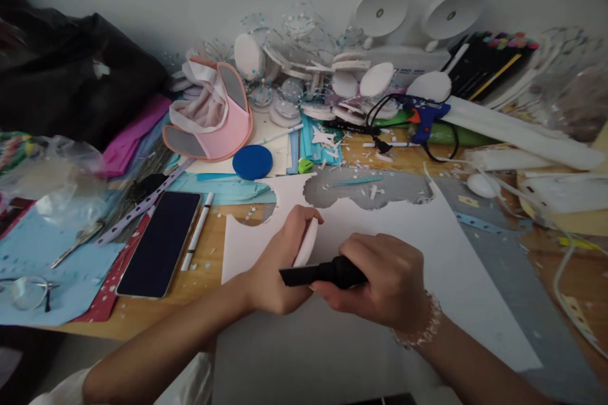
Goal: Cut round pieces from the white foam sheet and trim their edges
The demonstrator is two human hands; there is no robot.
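My left hand [280, 265] is closed round a white foam disc [308, 241], held on edge above a large white foam sheet [375, 227]. In my right hand [384, 278] is the black handle of a cutter [304, 275]; its dark flat end points left and lies close to the disc and the left palm. Whether it touches the disc I cannot tell. Rounded pieces are cut out of the sheet's far edge. A beaded bracelet circles my right wrist.
A phone [159, 245] and a white pen [197, 231] lie left of the sheet. Behind are a blue disc [253, 162], a pink cap [209, 113], many white discs and a blue glue gun [427, 118]. Scissors [78, 243] and glasses [29, 293] sit far left.
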